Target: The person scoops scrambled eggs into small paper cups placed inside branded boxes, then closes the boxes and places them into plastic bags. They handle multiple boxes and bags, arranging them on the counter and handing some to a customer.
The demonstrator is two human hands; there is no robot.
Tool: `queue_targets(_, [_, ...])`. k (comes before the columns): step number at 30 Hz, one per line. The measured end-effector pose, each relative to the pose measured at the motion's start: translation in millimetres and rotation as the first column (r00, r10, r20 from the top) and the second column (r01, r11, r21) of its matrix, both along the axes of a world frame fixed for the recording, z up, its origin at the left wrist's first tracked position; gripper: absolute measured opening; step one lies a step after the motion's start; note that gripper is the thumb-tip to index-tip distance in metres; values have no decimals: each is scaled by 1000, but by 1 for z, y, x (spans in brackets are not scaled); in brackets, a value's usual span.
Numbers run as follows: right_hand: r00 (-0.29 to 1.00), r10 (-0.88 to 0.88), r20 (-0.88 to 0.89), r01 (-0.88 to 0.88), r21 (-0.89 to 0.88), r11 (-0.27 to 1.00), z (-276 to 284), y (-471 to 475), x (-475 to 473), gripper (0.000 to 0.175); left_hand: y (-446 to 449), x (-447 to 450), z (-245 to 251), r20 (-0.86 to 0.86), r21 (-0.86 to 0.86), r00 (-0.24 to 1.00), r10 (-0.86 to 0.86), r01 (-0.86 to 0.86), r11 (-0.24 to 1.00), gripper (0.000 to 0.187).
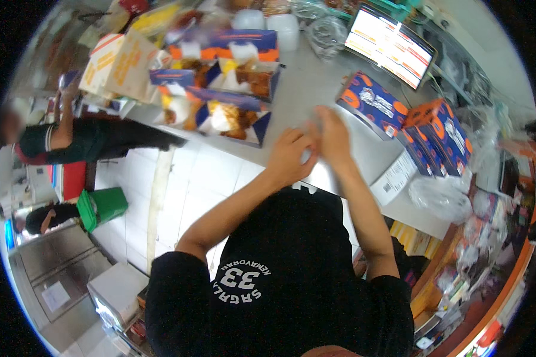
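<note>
My left hand (290, 156) is in front of me at the counter's near edge, its fingers curled toward the thumb. Close beside it my right hand (334, 136) is raised and blurred. Whether anything small is between the fingers cannot be made out. Left of my hands stand open blue-and-orange cardboard meal boxes (264, 131) with fried chicken (232, 129) and white paper inside. To the right lies a closed blue-and-orange box (373, 102) on the steel counter (306, 85).
More closed boxes (449, 138), a paper slip bearing print (394, 177) and a clear plastic bag (442, 198) are at right. A lit screen (389, 47) stands at the back. Paper bags (129, 67) stand at left, near another person (85, 138). A green bin (102, 207) is on the floor.
</note>
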State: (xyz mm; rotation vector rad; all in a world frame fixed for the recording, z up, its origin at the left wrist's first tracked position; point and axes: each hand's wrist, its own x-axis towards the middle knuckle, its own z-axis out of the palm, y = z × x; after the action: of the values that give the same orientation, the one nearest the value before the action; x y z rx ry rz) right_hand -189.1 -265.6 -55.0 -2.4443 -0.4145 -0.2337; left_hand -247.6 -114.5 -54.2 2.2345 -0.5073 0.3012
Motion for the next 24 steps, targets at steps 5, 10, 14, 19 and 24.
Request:
queue_targets(5, [894,-3,-448,44,82,996,-26,130,-4,78,111,-49,-10,-56,-86,790,610,-613,786,24])
queue_targets(10, [802,44,-595,8,84,996,-25,67,-13,79,158,-23,-10,-20,13,813,581,-581,814,22])
queue_targets(14, [788,-121,-604,165,18,986,-18,-9,-52,58,130,1,-25,-513,69,822,246,-246,967,27])
queue_targets(19, [765,-346,-543,373,-64,925,-25,-75,-75,35,95,23,-54,-584,-11,792,179,-228,974,19])
queue_targets(24, [747,-326,-579,497,160,853,-10,-89,-78,48,90,45,-50,-656,31,740,149,-170,985,35])
